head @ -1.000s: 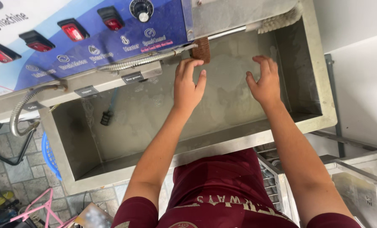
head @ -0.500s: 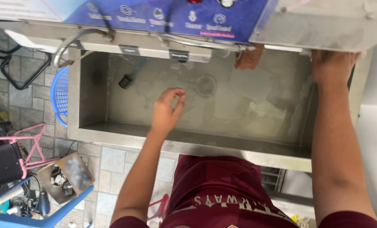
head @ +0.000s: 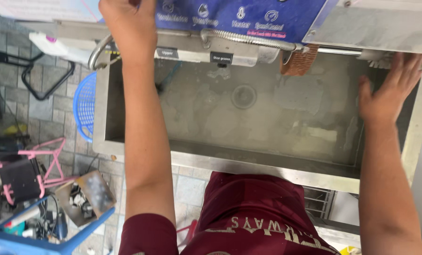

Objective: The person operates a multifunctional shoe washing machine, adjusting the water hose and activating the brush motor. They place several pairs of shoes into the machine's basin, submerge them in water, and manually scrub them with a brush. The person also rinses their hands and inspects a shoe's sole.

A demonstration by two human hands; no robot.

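Sink (head: pixel 140 146) basin lies bare between the arms; left hand (head: pixel 128 23), closed, presses the blue panel (head: pixel 239 14); right hand (head: pixel 390 89), fingers spread wide, rests against the right wall.

Left hand (head: pixel 128 23): your fingertips run past the top edge, so your grip can't be judged.
Control panel (head: pixel 239 14): cut off at the top (only its lower strip shows).
Brush (head: pixel 378 59): mostly hidden under the metal cover (head: pixel 385 23).
Blue basket (head: pixel 86 106): half behind the sink wall (head: pixel 100 118).
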